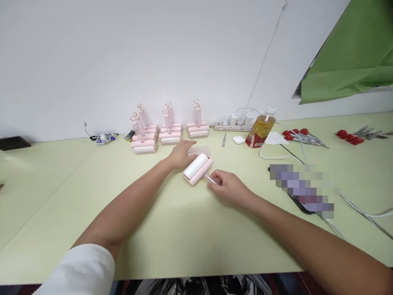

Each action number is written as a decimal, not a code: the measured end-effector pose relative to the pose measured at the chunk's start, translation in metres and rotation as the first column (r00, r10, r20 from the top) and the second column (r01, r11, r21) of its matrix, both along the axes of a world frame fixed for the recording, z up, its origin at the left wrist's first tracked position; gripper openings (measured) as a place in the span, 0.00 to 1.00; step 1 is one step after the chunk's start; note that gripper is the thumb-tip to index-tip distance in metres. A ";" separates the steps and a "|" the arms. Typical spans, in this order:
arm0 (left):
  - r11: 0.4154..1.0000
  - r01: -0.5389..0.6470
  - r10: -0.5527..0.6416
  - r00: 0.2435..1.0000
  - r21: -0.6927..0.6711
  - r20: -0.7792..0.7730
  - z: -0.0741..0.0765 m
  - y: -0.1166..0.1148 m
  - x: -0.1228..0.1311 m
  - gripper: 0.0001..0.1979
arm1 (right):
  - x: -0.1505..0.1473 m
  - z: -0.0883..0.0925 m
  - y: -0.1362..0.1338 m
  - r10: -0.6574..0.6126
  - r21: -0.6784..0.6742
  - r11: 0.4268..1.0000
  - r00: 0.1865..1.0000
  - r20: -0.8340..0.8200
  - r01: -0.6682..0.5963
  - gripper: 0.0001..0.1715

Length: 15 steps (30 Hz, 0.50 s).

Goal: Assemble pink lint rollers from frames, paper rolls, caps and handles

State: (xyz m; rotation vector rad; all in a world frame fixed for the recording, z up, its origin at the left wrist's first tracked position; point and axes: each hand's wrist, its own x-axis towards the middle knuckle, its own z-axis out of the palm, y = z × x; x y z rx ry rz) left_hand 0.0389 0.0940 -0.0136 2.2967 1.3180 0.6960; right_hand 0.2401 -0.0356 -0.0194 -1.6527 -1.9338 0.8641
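Note:
A pink lint roller (197, 169) with a white roll is tilted in front of me, above or on the table; I cannot tell which. My right hand (229, 185) is closed around its clear handle (211, 178). Just behind the roller lies a translucent pink cover (201, 150). At the left end of this cover is my left hand (181, 155), thumb and fingers apart on either side of it. Whether they touch it is unclear. Several more pink lint rollers (144, 143) stand in groups near the wall, handles up.
A power strip (232, 127) with plugs runs along the wall beside a drink bottle (261, 128). On the right are a blurred phone (302, 192), cables, and several red-handled tools (307, 138). A coiled white cable (104, 139) lies at left on the green table (172, 233).

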 end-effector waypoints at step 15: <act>0.899 0.132 0.187 0.746 -0.417 0.640 -0.007 -0.083 -0.050 0.29 | -0.007 0.001 -0.010 0.080 0.039 0.996 0.995 -0.055 -0.078 0.12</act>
